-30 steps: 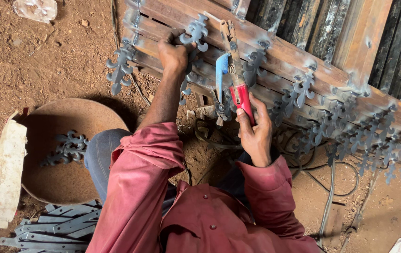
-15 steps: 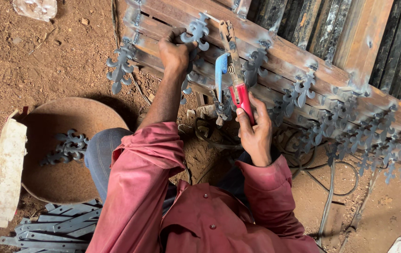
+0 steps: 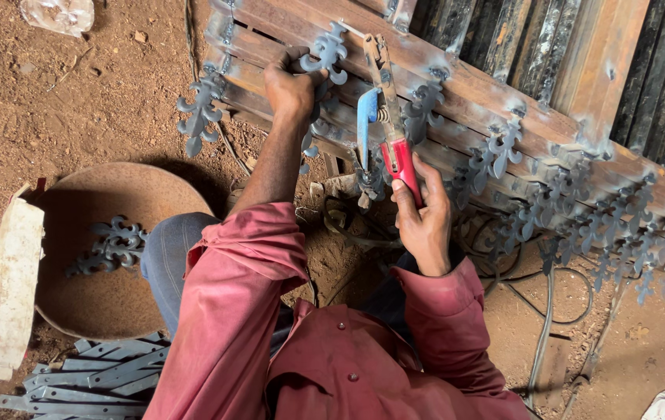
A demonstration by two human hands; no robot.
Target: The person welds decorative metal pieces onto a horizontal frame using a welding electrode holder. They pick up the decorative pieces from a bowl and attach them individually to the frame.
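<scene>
Left hand (image 3: pixel 289 87) fingers closed on a stiff, likely heavy grey fleur-shaped iron ornament (image 3: pixel 326 56), right hand (image 3: pixel 422 218) gripping the red-handled welding electrode holder (image 3: pixel 390 132) against rusty gate bars (image 3: pixel 457 85).

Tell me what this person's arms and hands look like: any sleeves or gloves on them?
No gloves: both the left hand and the right hand are bare, fingers uncovered, with no rings or watch visible. The arms wear a loose, dusty red work shirt with small buttons down the front. The left sleeve is pushed up above the elbow, leaving the forearm bare; the right sleeve reaches the wrist.
</scene>
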